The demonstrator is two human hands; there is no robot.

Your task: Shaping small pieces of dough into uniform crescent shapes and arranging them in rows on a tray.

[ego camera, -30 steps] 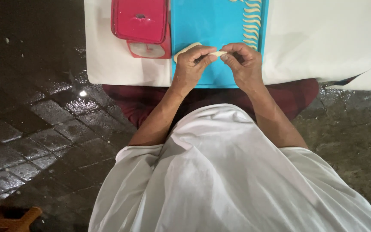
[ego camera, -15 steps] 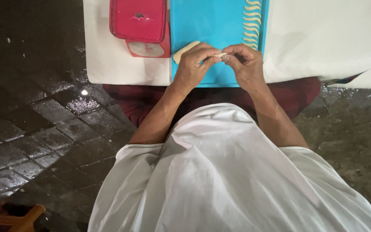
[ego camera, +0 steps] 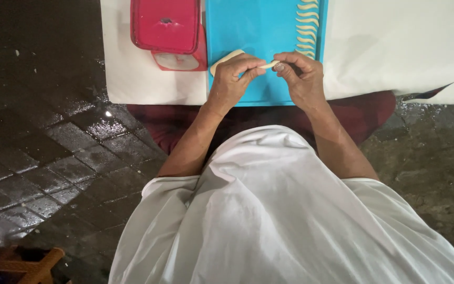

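I see left hand [ego camera: 230, 79] and right hand [ego camera: 303, 78] both pinching small pale dough strip [ego camera: 270, 64] between fingertips, above bright blue plastic board [ego camera: 248, 31], likely so finished pale twisted dough pieces [ego camera: 307, 29] line up at board's right. Red plastic container [ego camera: 166, 29] cut off at top. Strip's shape mostly hidden by fingers.

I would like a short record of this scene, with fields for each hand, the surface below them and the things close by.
left hand: pinches one end of a small pale dough piece
right hand: pinches its other end
below hands: blue board
on board: row of pale shaped pieces; pale dough lump
beside board: red container on white sheet
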